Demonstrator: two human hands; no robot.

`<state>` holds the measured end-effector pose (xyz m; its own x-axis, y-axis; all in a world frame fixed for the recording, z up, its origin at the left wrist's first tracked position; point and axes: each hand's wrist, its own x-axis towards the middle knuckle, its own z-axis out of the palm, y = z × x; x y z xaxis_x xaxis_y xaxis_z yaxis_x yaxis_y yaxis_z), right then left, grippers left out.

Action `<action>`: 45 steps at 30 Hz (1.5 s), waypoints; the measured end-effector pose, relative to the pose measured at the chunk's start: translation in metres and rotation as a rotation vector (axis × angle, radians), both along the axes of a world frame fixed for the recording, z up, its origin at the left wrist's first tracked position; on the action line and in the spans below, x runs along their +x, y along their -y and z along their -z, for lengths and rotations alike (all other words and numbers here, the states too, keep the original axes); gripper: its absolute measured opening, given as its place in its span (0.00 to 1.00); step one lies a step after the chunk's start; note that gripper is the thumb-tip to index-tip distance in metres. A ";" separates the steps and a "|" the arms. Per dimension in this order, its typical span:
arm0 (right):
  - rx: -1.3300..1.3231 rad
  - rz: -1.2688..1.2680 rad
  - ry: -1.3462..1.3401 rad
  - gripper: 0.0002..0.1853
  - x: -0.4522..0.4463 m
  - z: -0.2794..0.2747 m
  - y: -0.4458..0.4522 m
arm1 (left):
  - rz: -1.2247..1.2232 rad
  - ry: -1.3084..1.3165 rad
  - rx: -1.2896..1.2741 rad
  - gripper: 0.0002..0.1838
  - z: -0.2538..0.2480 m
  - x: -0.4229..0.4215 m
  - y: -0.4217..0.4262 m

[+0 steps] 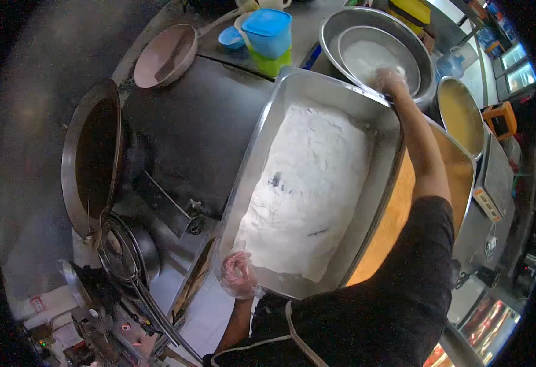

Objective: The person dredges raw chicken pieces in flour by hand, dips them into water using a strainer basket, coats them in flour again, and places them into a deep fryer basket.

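Note:
A deep metal tray (390,119) holds a layer of white powder (317,177) with a few dark marks in it. My left hand (238,273), in a clear plastic glove, is at the tray's near left corner with its fingers curled; what they hold, if anything, is hidden. Beyond the tray's far right corner, my right hand (391,81) reaches into a metal bowl (366,37) of white powder, set inside a larger steel basin (424,55). The fingers of my right hand are partly hidden and blurred in the powder.
A tray with orange-brown contents (393,214) lies right of the powder tray, near a bowl of yellow liquid (458,116) and a scale (489,202). A wok (69,159) and strainer (136,269) stand left. A pink pan (170,55) and blue-lidded container (268,37) are at the back.

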<state>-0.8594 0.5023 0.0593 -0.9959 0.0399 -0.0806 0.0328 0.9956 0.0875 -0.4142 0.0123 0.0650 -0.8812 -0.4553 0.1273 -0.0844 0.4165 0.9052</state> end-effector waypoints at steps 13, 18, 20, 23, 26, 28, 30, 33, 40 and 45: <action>-0.501 0.046 -0.282 0.13 -0.030 0.102 -0.048 | 0.036 -0.008 -0.061 0.16 0.010 0.005 0.003; -0.107 0.156 -0.154 0.07 0.014 -0.004 -0.018 | 0.042 0.052 0.114 0.18 0.000 0.002 -0.002; -0.021 0.218 -0.294 0.07 0.011 -0.005 -0.034 | -0.028 0.110 0.139 0.20 0.001 0.003 -0.005; -0.162 0.483 -0.656 0.09 0.026 -0.022 -0.051 | 0.081 -0.010 0.127 0.18 0.003 0.005 -0.001; 0.116 0.487 -0.351 0.11 0.014 0.004 -0.074 | 0.030 -0.026 0.109 0.16 0.003 0.002 -0.006; 0.000 0.552 -0.407 0.09 -0.001 0.022 -0.077 | 0.006 0.001 0.222 0.13 0.003 0.002 -0.006; -0.127 0.622 -0.403 0.11 -0.012 0.023 -0.072 | -0.006 -0.002 0.146 0.13 -0.007 -0.006 -0.013; -0.143 0.823 -0.300 0.15 -0.006 0.000 -0.052 | 0.033 0.061 0.003 0.14 0.000 0.002 0.002; -0.040 0.516 -1.047 0.20 -0.055 0.078 -0.138 | 0.026 0.042 -0.061 0.15 0.018 0.008 0.007; 0.041 0.277 -1.346 0.14 -0.030 0.052 -0.130 | 0.000 0.086 -0.116 0.15 -0.023 -0.010 -0.018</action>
